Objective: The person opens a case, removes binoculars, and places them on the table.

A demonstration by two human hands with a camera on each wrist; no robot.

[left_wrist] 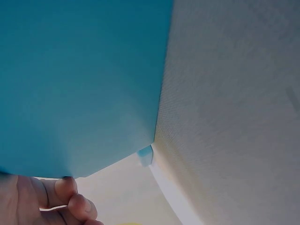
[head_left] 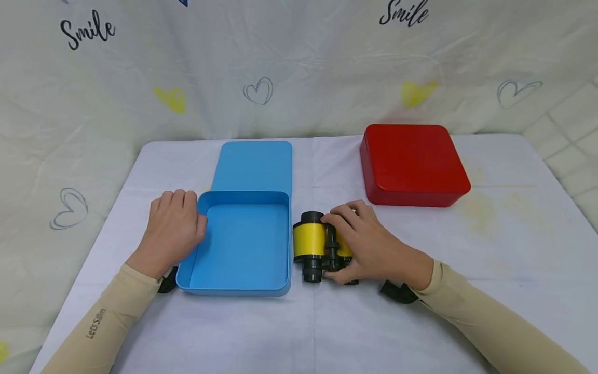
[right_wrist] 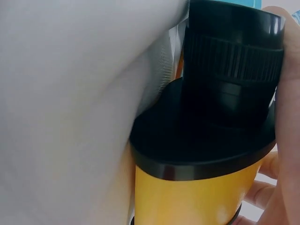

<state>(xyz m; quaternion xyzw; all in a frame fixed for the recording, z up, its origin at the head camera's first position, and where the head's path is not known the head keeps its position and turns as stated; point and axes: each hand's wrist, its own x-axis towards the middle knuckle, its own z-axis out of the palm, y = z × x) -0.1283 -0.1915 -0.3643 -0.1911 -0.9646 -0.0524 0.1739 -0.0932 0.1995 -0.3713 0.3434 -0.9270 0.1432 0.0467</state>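
Observation:
A blue box (head_left: 247, 244) stands in front of me with its lid (head_left: 255, 165) swung back flat behind it. My left hand (head_left: 173, 231) grips the box's left rim, its thumb over the edge. In the left wrist view, curled fingers (left_wrist: 68, 190) meet the edge of the box's outer wall (left_wrist: 79, 84). Just right of the box lie yellow and black binoculars (head_left: 309, 239) on the tablecloth. My right hand (head_left: 371, 252) holds them from the right, fingers at the far end and thumb at the near end. One black eyepiece (right_wrist: 232, 61) fills much of the right wrist view.
Toward the back right sits a closed red box (head_left: 416, 161). A white cloth (head_left: 528, 259) covers the table, and a printed sheet (head_left: 322, 67) hangs behind its back edge. Dark wrist straps (head_left: 398, 292) show under both forearms.

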